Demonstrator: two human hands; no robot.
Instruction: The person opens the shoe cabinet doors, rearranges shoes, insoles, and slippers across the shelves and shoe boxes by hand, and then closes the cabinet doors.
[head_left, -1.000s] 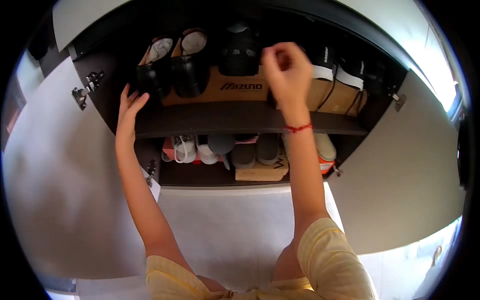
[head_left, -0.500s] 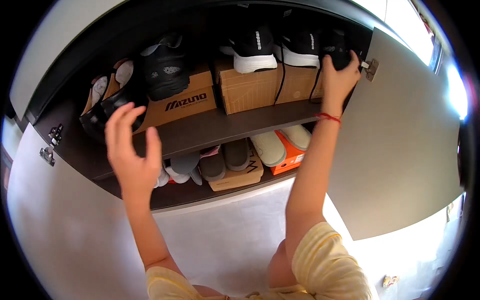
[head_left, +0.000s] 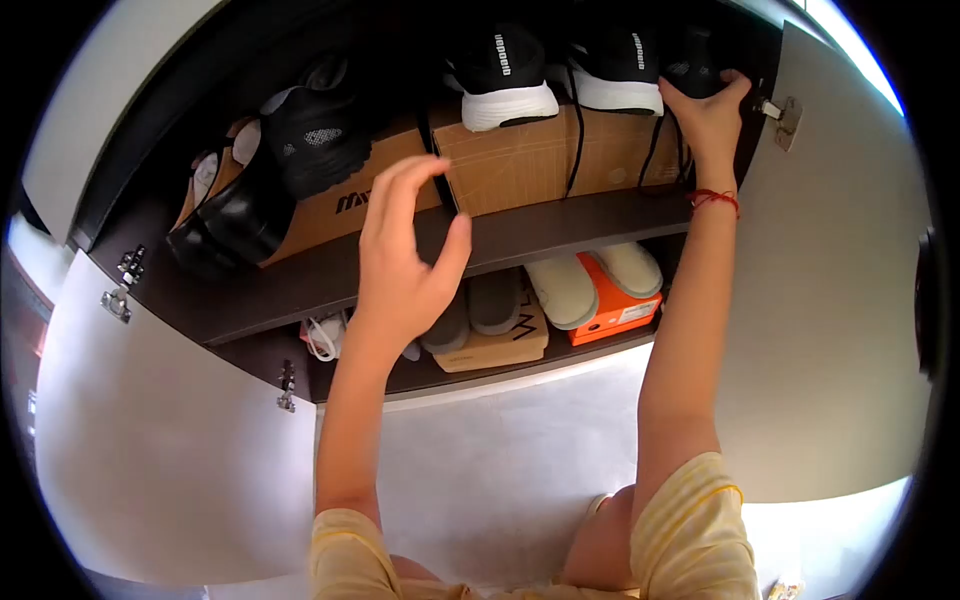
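Observation:
My right hand (head_left: 708, 118), with a red string bracelet at its wrist, is at the far right of the upper shelf. Its thumb and fingers sit around the near end of a dark shoe (head_left: 693, 68), mostly lost in shadow. Just left of it are two black sneakers with white soles, one (head_left: 615, 65) beside my thumb and the other (head_left: 505, 75) farther left. My left hand (head_left: 405, 250) hangs in the air before the shelf edge, fingers curved and apart, holding nothing. Behind it is a brown Mizuno box (head_left: 325, 215), partly covered.
Black leather shoes (head_left: 245, 225) and a black sports shoe (head_left: 320, 140) stand at the upper left. A cardboard box (head_left: 505, 170) supports the sneakers. Below are pale slippers (head_left: 563, 292) on an orange box (head_left: 615, 318). Open doors flank the cabinet, left (head_left: 170, 430) and right (head_left: 840, 300).
My left hand has moved right, from in front of the black leather shoes to before the Mizuno box. My right hand stays at the dark shoe while the view shifts.

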